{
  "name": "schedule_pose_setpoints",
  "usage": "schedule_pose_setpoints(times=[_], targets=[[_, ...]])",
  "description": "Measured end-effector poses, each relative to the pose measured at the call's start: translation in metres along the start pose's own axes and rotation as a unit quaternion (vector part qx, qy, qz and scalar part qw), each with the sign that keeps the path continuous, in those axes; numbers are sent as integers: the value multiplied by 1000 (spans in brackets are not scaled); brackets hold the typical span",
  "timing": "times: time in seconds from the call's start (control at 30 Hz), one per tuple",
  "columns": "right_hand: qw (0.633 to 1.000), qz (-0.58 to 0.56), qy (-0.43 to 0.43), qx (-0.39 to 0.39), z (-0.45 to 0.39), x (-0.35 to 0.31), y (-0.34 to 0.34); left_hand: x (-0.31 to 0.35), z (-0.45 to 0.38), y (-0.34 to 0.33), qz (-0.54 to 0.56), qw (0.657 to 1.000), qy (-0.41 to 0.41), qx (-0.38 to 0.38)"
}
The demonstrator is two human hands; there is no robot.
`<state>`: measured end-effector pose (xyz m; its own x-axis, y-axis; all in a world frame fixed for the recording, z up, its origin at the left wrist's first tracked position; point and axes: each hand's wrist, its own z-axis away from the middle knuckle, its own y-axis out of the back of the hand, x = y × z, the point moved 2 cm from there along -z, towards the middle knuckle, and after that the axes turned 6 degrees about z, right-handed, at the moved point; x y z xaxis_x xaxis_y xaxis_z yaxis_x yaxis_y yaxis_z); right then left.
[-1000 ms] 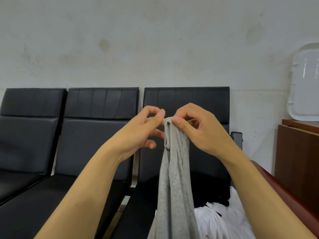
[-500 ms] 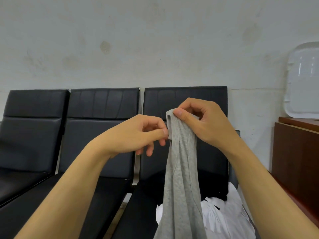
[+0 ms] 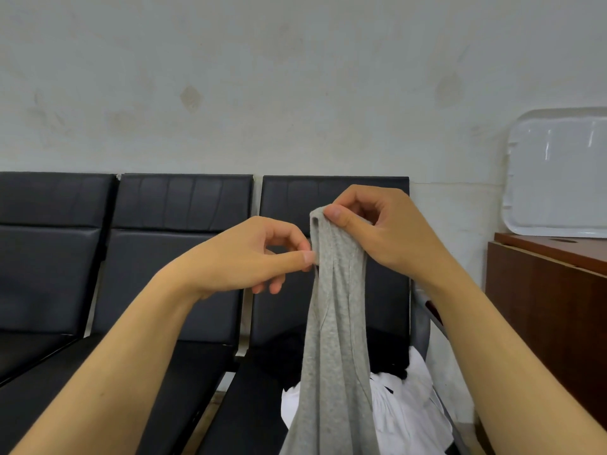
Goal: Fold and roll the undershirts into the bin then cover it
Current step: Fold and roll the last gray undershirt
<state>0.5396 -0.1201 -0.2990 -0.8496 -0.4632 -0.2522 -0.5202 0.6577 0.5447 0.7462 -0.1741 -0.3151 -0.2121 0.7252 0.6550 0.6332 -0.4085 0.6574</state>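
Observation:
A grey undershirt (image 3: pixel 335 339) hangs bunched in front of me over the right black seat. My right hand (image 3: pixel 377 234) pinches its top edge between thumb and fingers. My left hand (image 3: pixel 253 254) is a little lower and to the left, thumb and forefinger pinching the shirt's left edge. On the seat below lie a white undershirt (image 3: pixel 410 408) and a black one (image 3: pixel 282 359), partly hidden by the grey cloth. A clear plastic bin lid (image 3: pixel 558 172) leans on the wall at the right. The bin itself is out of sight.
A row of three black padded seats (image 3: pixel 184 244) stands against a pale wall. A brown wooden cabinet (image 3: pixel 545 307) stands at the right, with the lid resting on top. A metal armrest (image 3: pixel 423 320) separates the seat from the cabinet.
My left hand has slid down the shirt's left edge, away from my right hand, which has stayed at the top. The view has shifted slightly left.

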Motion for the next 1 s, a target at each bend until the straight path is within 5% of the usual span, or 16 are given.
schedule_pose_setpoints(times=[0.33,0.5,0.7,0.9,1.0], targets=[[998,-31,-17,-45,1,-22,24,8,17,27,147,982,-41,113],[994,-65,-20,-89,4,-47,31,27,30,33,281,952,-52,110],[989,-113,-10,-94,10,-76,50,57,39,39,301,938,-87,147],[997,-81,18,-12,9,-86,63,68,45,32,254,964,-77,31],[997,-73,13,12,9,-86,64,68,47,21,97,992,-57,-64]])
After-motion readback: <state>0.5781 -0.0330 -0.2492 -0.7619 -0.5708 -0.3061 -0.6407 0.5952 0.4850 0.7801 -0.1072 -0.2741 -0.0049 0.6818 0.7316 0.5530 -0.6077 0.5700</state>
